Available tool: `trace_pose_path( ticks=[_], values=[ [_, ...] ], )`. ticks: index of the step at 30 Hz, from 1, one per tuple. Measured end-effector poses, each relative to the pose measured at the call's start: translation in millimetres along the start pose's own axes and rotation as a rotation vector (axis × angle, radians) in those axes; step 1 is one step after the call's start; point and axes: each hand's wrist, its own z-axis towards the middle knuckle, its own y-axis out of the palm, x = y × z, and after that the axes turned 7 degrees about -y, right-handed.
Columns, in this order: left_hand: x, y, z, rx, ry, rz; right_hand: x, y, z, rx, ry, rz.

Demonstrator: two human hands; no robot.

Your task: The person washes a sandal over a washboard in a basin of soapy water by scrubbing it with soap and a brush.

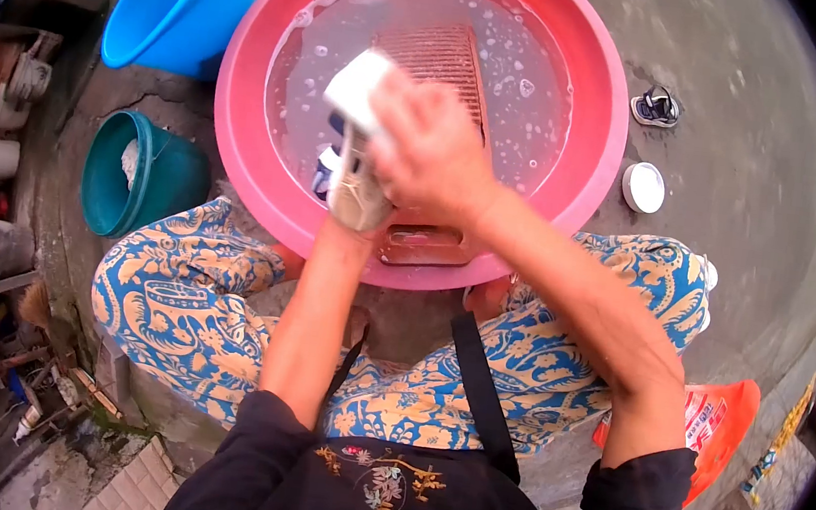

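Observation:
A pale beige and white shoe [361,184] is held over a large pink basin [601,106] of soapy water. My left hand is mostly hidden in or behind the shoe; the wrist ends at its near edge. Curled and smeared by motion, my right hand [431,142] presses against the shoe's right side. A blurred white piece [359,86] is at its fingers; I cannot tell whether it belongs to the shoe. Beneath the hands, a brown ribbed washboard [424,247] leans in the basin. A navy and white item [325,173] shows just left of the shoe.
To the left are a blue bucket [170,6] and a green bucket [107,175] with white cloth [130,163] inside. A dark sandal [655,107] and a white bowl [644,188] rest on the concrete at right. A red-orange bag [725,432] lies by my right elbow.

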Motion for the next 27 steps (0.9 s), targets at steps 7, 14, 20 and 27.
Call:
trace_pose_path(
  ticks=[7, 14, 20, 27],
  values=[
    [18, 16, -16, 0.074, -0.111, 0.185, 14, -4, 3, 0.014, -0.001, 0.026],
    [4, 29, -4, 0.334, 0.250, 0.417, -10, 2, -18, -0.055, 0.118, 0.062],
    [51, -64, -16, -0.195, -0.023, -0.006, -49, -11, -25, -0.190, 0.037, 0.325],
    [49, -38, -13, 0.303, 0.138, 0.310, -38, -24, 0, -0.124, -0.085, 0.228]
  ],
)
